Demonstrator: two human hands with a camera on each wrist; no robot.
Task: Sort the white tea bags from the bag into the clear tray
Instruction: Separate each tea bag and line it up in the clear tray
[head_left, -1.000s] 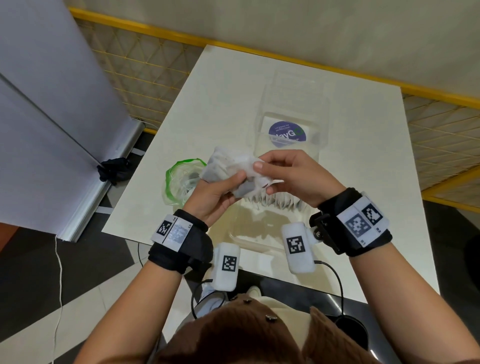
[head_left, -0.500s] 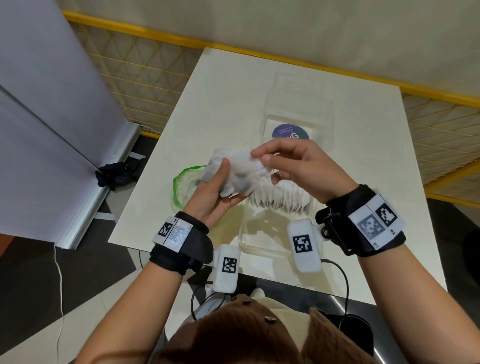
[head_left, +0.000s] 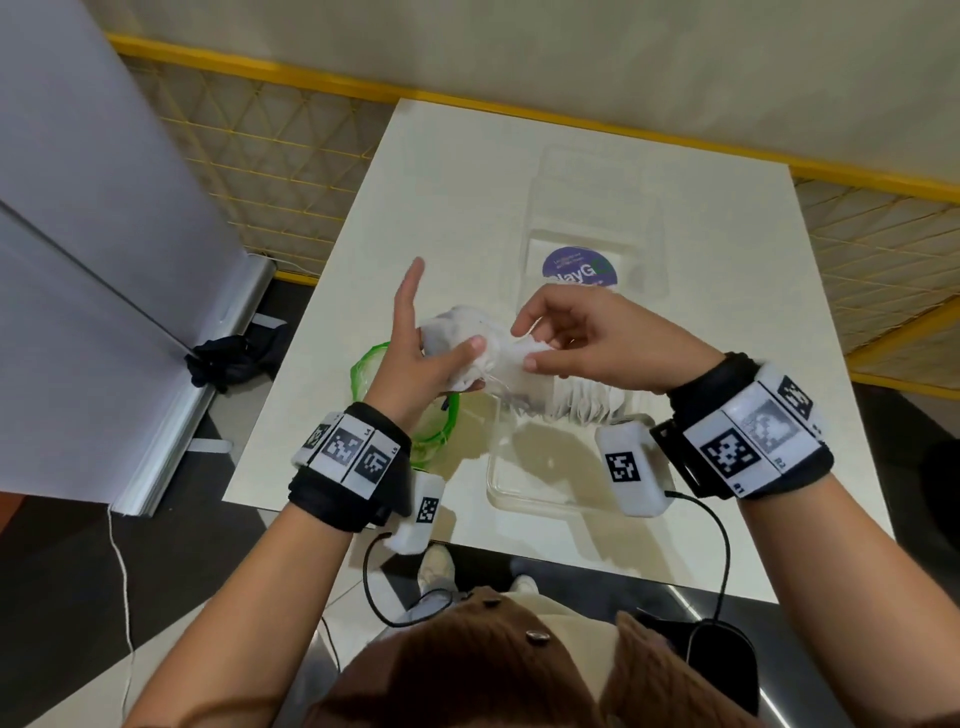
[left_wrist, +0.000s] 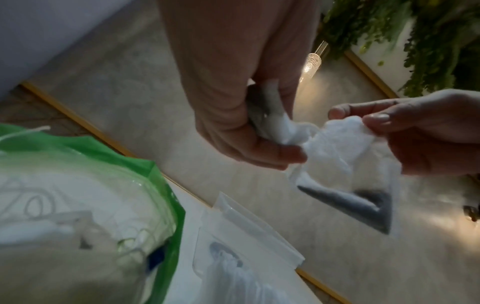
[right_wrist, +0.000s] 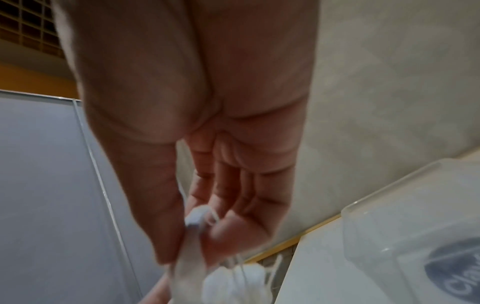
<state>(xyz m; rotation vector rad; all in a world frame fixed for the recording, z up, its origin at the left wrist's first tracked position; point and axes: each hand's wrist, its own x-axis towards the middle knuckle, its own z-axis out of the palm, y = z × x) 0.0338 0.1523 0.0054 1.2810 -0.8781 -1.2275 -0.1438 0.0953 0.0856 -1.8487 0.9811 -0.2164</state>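
Observation:
A clump of white tea bags (head_left: 457, 332) sits in my left hand (head_left: 439, 338), pinned by the thumb against the palm while the fingers point straight up. My right hand (head_left: 524, 345) pinches one tea bag (head_left: 514, 358) at the clump's right edge, strings trailing. In the left wrist view the pinched tea bag (left_wrist: 345, 135) hangs between both hands, dark tea in its lower corner. Below them lies the clear tray (head_left: 524, 493) holding a row of tea bags (head_left: 587, 405). The green-rimmed plastic bag (head_left: 441, 421) lies left of the tray, under my left wrist.
The tray's clear lid (head_left: 582, 228) with a purple round sticker (head_left: 579, 270) lies behind the tray on the white table (head_left: 753, 312). A grey panel stands to the left; yellow mesh fencing runs behind. The table's near edge is just under my wrists.
My left fingers have straightened upward, leaving the thumb on the clump. My right hand has shifted to the clump's right edge, pinching one bag there, and the clump has spread out.

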